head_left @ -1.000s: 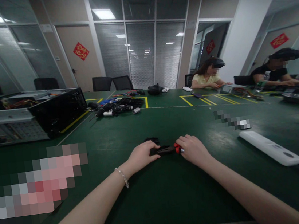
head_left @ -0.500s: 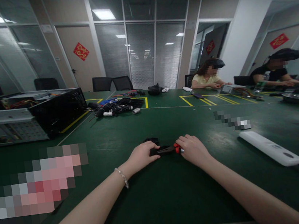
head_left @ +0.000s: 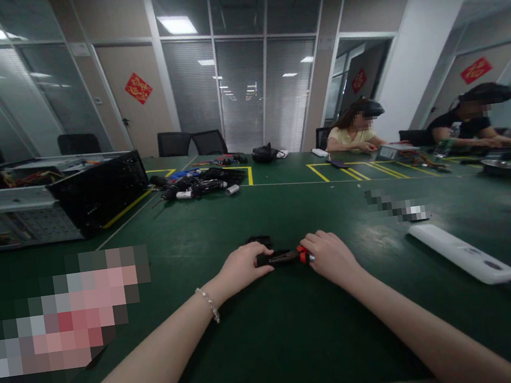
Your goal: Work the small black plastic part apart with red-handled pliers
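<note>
Head view: pliers (head_left: 287, 257) between both hands, on or just over green worktop (head_left: 312, 335), cannot tell which. Right hand (head_left: 332, 254) curls round red handles (head_left: 302, 254) at 3 o'clock. Left hand (head_left: 242, 263) pinches dark end at 9 o'clock. Small black thing (head_left: 260, 240) near left hand, 10 o'clock from pliers. Long white strip (head_left: 461, 251) farther off, 3 o'clock.

Dark-headed pliers (head_left: 287, 257), roughly level and crosswise, red handles (head_left: 303, 255) to the right
</note>
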`<state>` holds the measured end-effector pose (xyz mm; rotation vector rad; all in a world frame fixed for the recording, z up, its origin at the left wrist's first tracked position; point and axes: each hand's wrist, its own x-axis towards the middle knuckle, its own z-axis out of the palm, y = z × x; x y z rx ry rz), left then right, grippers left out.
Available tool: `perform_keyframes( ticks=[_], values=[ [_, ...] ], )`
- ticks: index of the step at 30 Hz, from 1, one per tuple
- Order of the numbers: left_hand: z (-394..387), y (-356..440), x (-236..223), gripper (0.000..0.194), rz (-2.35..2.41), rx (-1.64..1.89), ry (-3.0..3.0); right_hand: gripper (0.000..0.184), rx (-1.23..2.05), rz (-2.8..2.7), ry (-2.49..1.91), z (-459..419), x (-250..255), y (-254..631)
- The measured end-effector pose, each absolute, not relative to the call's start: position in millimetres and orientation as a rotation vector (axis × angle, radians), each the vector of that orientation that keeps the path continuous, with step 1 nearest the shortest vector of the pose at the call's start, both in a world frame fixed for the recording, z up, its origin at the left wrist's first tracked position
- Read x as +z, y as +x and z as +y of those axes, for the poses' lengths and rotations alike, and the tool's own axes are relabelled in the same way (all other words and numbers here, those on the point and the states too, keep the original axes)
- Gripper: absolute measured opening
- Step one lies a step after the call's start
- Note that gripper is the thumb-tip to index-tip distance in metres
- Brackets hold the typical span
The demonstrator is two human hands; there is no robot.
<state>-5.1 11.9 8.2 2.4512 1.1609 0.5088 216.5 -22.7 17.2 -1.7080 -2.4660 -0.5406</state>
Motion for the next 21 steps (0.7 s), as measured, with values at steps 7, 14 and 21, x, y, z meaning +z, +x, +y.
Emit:
perform_keyframes(
  ticks=[7,14,21],
  values=[
    [13.9,-5.3,7.0,0.034,1.142,0.5,2.44,0.027,-0.499,-2.45,-1.737,-22.9,16.2,216.9],
    [12.4,-5.6,7.9,0.033,1.13,0.519,2.428,0.027,-0.491,-2.449,-1.724,-22.2,15.2,218.0],
    [11.3,-6.4,7.5,0.031,1.107,0.56,2.431,0.028,-0.529,-2.449,-1.698,-24.3,17.4,218.1]
  ],
)
